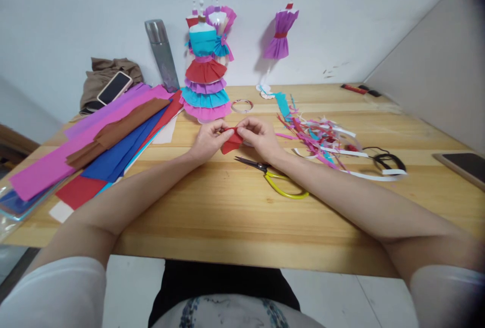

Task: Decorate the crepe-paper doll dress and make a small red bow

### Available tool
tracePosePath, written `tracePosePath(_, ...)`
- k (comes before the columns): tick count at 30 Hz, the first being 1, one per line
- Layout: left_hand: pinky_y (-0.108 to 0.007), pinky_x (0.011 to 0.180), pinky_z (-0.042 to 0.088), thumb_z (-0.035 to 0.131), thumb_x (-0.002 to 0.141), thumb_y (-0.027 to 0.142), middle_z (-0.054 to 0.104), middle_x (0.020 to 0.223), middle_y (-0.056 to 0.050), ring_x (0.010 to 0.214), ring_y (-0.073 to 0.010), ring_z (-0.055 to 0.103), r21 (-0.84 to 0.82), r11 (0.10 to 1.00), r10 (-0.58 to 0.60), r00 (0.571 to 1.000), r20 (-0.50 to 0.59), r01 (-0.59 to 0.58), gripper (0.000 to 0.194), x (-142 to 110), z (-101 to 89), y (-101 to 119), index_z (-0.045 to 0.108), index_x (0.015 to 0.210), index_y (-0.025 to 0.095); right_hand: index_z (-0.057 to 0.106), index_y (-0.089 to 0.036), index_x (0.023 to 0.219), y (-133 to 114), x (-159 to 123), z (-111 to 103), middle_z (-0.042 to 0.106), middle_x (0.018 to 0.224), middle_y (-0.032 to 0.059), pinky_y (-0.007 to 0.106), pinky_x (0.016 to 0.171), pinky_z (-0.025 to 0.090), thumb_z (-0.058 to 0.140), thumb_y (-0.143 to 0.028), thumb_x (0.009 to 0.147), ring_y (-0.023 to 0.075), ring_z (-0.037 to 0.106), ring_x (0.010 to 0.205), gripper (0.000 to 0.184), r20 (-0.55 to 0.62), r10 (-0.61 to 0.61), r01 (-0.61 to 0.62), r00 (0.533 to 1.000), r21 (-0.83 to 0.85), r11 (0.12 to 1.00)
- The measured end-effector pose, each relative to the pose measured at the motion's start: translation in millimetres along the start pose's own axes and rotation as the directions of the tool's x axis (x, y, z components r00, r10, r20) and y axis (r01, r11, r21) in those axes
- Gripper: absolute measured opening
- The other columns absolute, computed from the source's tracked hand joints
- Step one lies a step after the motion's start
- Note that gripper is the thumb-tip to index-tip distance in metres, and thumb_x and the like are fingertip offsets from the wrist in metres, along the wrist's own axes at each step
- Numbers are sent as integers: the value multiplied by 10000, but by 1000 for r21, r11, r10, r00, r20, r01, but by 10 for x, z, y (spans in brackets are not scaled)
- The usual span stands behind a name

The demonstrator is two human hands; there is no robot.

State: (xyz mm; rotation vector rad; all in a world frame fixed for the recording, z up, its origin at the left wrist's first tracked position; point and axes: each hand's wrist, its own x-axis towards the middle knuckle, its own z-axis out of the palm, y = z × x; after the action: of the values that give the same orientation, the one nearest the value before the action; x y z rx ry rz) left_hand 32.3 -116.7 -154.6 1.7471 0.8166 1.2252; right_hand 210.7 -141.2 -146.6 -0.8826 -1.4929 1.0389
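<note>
- Wide across the room's view, the wooden table [212,222], and at its far side a dress form [204,98] in ruffled tiers.
- Yellow-handled scissors [265,168] lie just nearer than the fingers, tips leftward, right forearm over the handles.
- Left hand [208,141] and right hand [262,140], both pinching, about equally close!
- Between them, the red piece [231,143], hanging toward the near side; its long axis, I can't tell.

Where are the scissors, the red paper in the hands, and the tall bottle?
Scissors [264,168]: head view, where blades meet handles.
Red paper [232,143]: head view, the uncovered middle.
Bottle [165,61]: head view, middle of its grey body.
</note>
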Motion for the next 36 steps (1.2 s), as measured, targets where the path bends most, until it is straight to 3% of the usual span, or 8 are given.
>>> tracePosePath(10, -238, 581, 451, 815, 803, 427, 652, 654, 12, 592, -106, 569, -73, 996, -39, 996, 86, 46, 316, -23, -20, 59, 648, 733, 168, 585, -230, 750, 37, 19, 10, 593, 671, -24, 318, 636, 481, 808, -496, 730, 160, 581, 658, 347, -36, 17, -17, 999, 10, 1000)
tracePosePath(17, -243, 612, 462, 840, 815, 347, 672, 678, -2, 620, -114, 593, -84, 989, -119, 993, 20, 120, 269, -27, 1, 81, 670, 731, 156, 597, -224, 759, 7, 6, 15, 607, 670, -22, 325, 661, 504, 819, -517, 701, 170, 608, 678, 372, 12, 78, -78, 997, 26, 997)
tracePosePath(26, -292, 696, 529, 872, 761, 505, 752, 799, -51, 731, -173, 691, -141, 975, -158, 982, 107, 173, 391, -8, -57, 38, 736, 812, 142, 600, -231, 757, 87, 23, 27, 642, 667, -17, 304, 603, 484, 842, -487, 725, 154, 587, 613, 353, -51, 148, -144, 988, 78, 986)
tracePosePath(32, -302, 719, 559, 895, 708, 538, 763, 809, -55, 729, -169, 696, -193, 962, -185, 980, 70, 195, 442, 0, -53, 2, 702, 771, 146, 609, -232, 785, 41, 22, 34, 654, 672, -45, 297, 640, 523, 896, -446, 652, 136, 613, 618, 381, 29, 121, -124, 992, 161, 979)
tracePosePath(36, -281, 649, 542, 805, 811, 567, 755, 815, -57, 702, -163, 691, -152, 969, -190, 980, 54, 196, 423, -6, -61, -13, 701, 857, 159, 592, -233, 796, 37, 24, 43, 660, 664, -52, 274, 601, 503, 900, -419, 644, 124, 608, 596, 391, 5, 123, -122, 992, 163, 979)
